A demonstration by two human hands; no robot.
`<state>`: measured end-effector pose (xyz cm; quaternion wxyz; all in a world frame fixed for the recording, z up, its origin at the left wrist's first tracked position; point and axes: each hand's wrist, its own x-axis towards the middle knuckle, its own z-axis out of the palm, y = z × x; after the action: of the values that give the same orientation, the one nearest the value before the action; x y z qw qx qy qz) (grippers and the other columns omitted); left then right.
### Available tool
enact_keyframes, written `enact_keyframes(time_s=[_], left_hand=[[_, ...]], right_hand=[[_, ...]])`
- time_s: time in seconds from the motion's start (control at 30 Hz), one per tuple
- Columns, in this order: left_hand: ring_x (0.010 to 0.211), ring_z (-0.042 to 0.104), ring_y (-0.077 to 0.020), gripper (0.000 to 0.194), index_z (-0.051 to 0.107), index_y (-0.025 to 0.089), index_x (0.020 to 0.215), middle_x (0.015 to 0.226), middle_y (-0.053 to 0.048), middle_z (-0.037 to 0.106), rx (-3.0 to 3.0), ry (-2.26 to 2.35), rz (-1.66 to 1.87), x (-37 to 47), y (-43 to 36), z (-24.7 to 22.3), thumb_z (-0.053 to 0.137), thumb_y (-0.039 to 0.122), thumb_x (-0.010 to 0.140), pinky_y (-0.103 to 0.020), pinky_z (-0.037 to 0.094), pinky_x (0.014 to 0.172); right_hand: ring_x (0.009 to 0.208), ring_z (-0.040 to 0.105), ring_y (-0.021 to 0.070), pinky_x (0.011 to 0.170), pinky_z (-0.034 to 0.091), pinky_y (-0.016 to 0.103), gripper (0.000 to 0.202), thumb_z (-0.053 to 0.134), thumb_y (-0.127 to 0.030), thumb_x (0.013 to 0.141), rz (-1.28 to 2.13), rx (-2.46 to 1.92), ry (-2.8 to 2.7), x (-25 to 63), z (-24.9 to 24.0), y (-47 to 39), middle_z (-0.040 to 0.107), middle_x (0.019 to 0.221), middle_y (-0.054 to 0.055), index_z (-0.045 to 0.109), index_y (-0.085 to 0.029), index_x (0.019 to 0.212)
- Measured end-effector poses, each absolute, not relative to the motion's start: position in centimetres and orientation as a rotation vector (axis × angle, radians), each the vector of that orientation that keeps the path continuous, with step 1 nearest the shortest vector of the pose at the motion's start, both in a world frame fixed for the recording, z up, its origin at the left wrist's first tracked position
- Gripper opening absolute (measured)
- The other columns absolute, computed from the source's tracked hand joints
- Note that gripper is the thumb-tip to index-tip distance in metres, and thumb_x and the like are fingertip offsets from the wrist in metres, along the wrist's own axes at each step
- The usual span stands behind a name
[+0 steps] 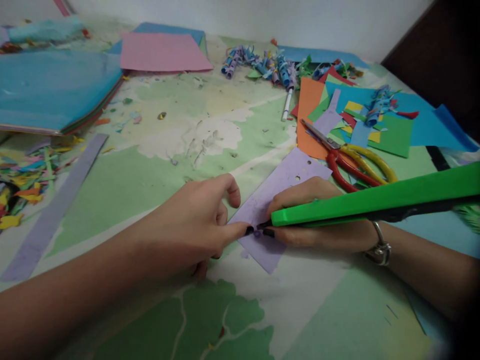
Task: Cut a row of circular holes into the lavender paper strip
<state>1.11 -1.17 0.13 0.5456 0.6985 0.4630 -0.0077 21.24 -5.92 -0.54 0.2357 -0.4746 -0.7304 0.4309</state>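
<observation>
A purple piece of paper (296, 167) with a few small holes near its far end lies slanted on the table. My left hand (210, 215) holds it at the left edge, thumb tip pressed on the paper and forefinger curled above. My right hand (311, 232) is closed around the dark front end of a long bright green tool (371, 200); its exact kind is unclear. The tool's tip meets the paper by my left thumb, beside a small purple bit (257, 233). The green body hides part of my right hand and runs out of view at the right.
Red-and-yellow-handled scissors (360, 165) lie beyond my right hand, near an orange sheet (310, 105) and coloured scraps. Fringed paper rolls (262, 65) and a white stick (287, 105) lie farther back. Leftward are a purple strip (56, 207), scraps (33, 172) and a blue stack (56, 90).
</observation>
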Motion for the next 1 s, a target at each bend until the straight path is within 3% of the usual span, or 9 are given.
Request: enact_keyframes(time_s=[0.17,0.5,1.0], left_hand=[[0.017,0.042,-0.0146,0.023,0.039,0.027,0.084,0.036,0.013,0.048,1.720,1.151,-0.040,1.13,-0.88,0.29,0.059,0.029,0.073,-0.019,0.023,0.016],[0.019,0.044,-0.0140,0.022,0.045,0.024,0.058,0.035,0.008,0.047,1.750,1.202,-0.065,1.48,-1.02,0.39,0.063,0.033,0.066,-0.018,0.024,0.019],[0.022,0.047,-0.0143,0.024,0.043,0.024,0.060,0.037,0.008,0.048,1.736,1.185,-0.160,1.39,-0.85,0.64,0.060,0.036,0.071,-0.018,0.029,0.019]], right_hand=[[0.053,0.048,0.0062,0.048,0.038,0.015,0.009,0.062,-0.020,0.075,1.124,-1.367,-2.031,20.90,-0.34,-6.07,0.060,0.060,-0.002,0.066,-0.015,0.068],[0.049,0.044,0.0055,0.044,0.036,0.015,0.009,0.062,-0.018,0.073,1.028,-1.418,-2.075,20.60,-0.27,-6.02,0.055,0.052,-0.004,0.067,-0.016,0.065],[0.045,0.042,0.0039,0.041,0.033,0.014,0.009,0.062,-0.014,0.069,0.903,-1.406,-2.112,20.28,-0.38,-6.15,0.054,0.049,-0.004,0.067,-0.015,0.062]])
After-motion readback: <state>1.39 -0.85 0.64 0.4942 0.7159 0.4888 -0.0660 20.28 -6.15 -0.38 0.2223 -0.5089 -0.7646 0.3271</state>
